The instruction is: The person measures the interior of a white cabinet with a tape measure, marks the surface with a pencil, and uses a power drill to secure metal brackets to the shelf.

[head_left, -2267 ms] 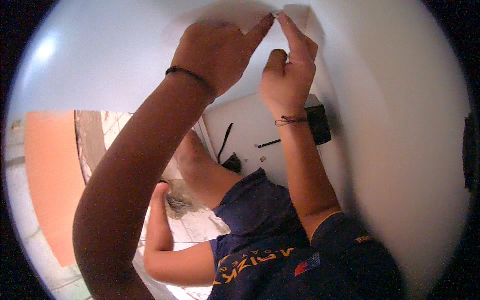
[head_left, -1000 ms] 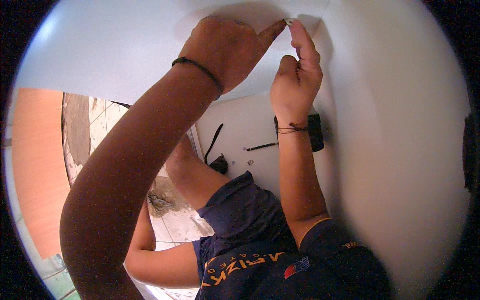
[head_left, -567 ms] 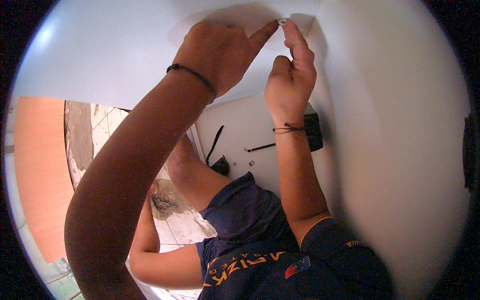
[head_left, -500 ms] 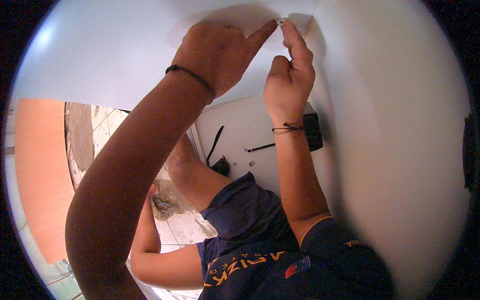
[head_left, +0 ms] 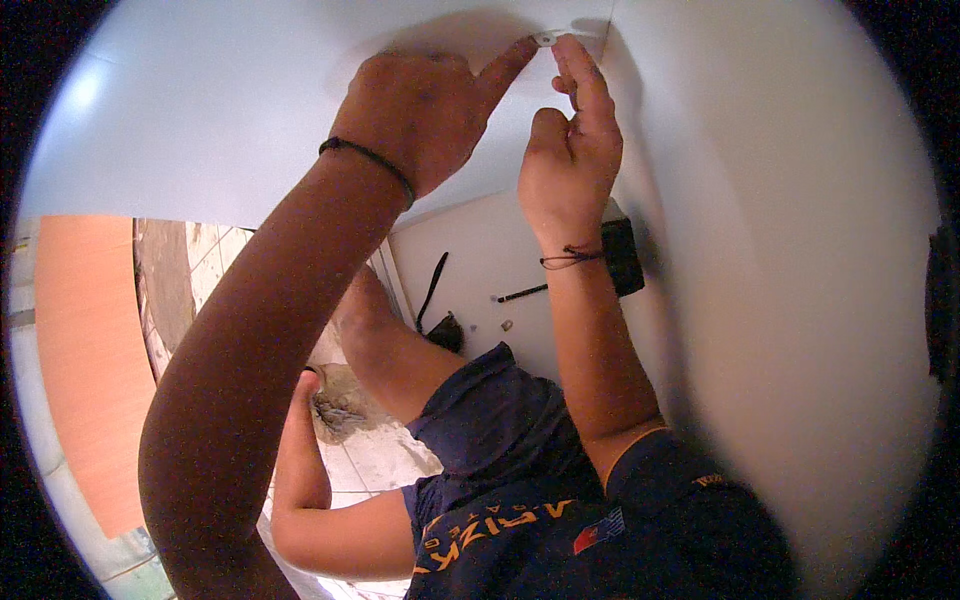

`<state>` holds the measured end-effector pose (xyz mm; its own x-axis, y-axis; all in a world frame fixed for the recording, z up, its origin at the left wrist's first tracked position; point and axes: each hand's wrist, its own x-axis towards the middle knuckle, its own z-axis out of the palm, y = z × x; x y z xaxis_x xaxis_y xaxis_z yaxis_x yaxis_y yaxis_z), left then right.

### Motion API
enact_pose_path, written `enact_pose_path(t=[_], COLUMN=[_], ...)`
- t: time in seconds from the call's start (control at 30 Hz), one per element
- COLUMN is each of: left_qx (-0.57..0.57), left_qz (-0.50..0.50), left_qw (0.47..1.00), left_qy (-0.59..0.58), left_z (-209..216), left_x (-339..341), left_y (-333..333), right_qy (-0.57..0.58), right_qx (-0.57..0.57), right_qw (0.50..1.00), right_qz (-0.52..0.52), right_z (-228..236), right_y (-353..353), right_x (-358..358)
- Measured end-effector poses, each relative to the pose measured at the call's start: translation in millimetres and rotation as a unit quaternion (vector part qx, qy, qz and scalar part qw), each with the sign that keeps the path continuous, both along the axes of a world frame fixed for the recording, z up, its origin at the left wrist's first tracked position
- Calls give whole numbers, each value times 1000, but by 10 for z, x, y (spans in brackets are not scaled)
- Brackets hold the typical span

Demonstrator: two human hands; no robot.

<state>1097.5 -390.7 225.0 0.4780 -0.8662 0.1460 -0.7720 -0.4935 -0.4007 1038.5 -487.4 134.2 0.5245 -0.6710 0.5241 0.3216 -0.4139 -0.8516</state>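
Up by the corner of a white panel (head_left: 230,110), a small white piece (head_left: 545,39) with a dark spot in it lies against the surface. My left hand (head_left: 415,115) reaches to its left side and presses it with one outstretched fingertip; the other fingers are mostly hidden behind the back of the hand. From the right, my right hand (head_left: 572,165) holds the piece's other edge with its extended fingertips, thumb bent and apart. Dark cords circle both wrists. The fingertips cover part of the piece, so its exact kind is unclear.
Below lies a pale board (head_left: 480,240) with a black strap (head_left: 433,280), a thin black rod (head_left: 522,294), a black box-like object (head_left: 622,258) and tiny loose bits (head_left: 507,325). A pale wall (head_left: 800,250) rises close on the right. An orange-brown panel (head_left: 85,370) stands left.
The view has shifted slightly, so both hands and the white piece appear a little further left. Both hands keep their contact with the piece.
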Motion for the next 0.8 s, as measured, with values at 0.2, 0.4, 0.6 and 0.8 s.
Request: enact_pose_path(t=[0.2,0.4,0.6,0.8], left_qx=[13,116,149,43], left_qz=[-13,13,11,-32], left_qw=[999,992,989,998], left_qy=[-26,-43,-21,-15], left_z=[30,189,271,125], left_x=[-8,-47,-49,33], left_y=[68,11,-70,36], right_qy=[-38,36,309,318], right_qx=[18,54,199,152], right_qw=[999,956,904,936], right_qz=[34,287,220,-22], right_z=[36,-316,-1642,-1810], right_y=[184,654,487,111], right_x=[-325,-1187,-1736,-1914])
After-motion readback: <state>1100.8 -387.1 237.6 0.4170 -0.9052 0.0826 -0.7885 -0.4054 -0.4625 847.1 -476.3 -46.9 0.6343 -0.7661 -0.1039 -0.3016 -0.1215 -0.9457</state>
